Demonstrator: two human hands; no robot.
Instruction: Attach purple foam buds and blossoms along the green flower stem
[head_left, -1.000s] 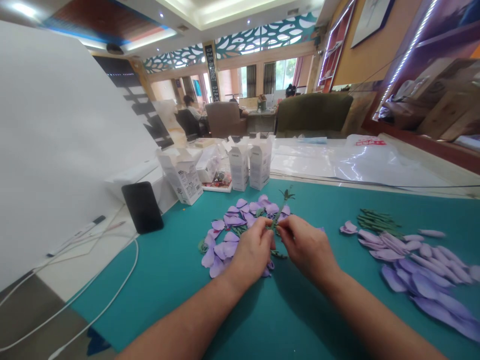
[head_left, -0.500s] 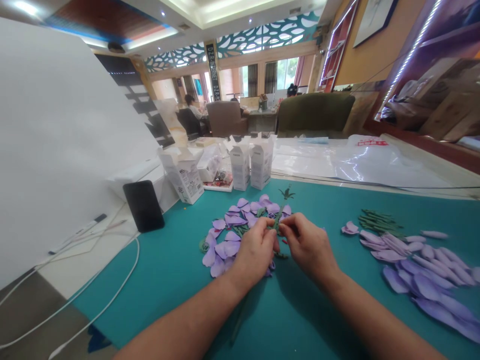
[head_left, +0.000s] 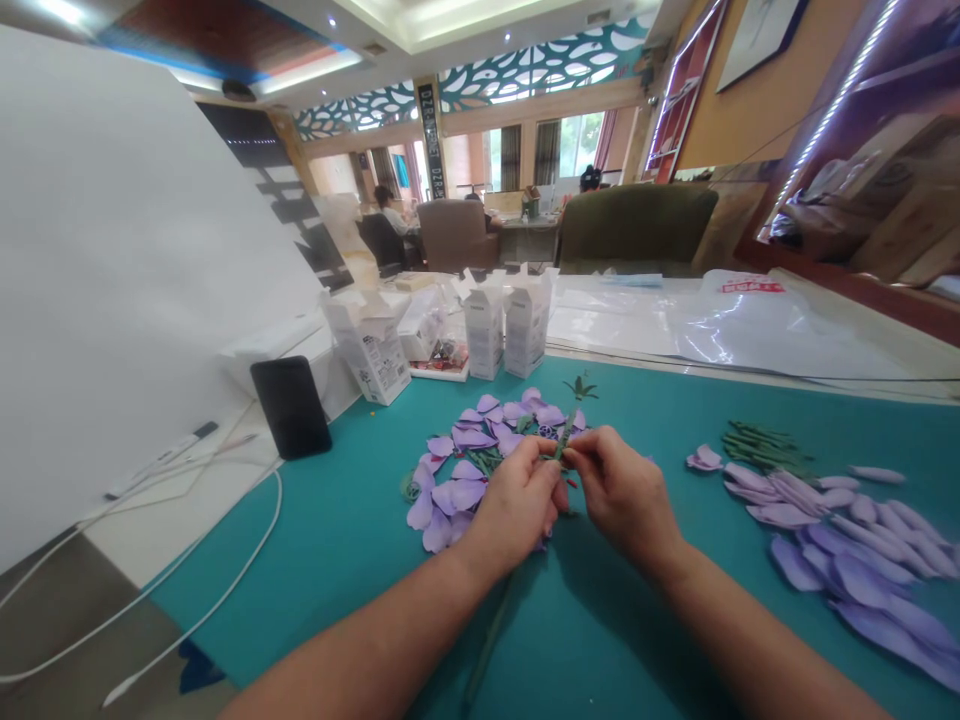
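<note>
On teal mat [head_left: 360, 520], hands twist green stem [head_left: 566, 425].

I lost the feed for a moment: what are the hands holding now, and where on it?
Both the left hand and right hand pinch the green stem partway along, below its leafy tip, over the purple petals.

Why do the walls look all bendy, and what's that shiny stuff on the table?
Head view: the wide lens bends the room's edges; window light glares off the clear plastic sheet; the purple petals at the right edge smear, while both hands, left hand and right hand, stay sharp.
</note>
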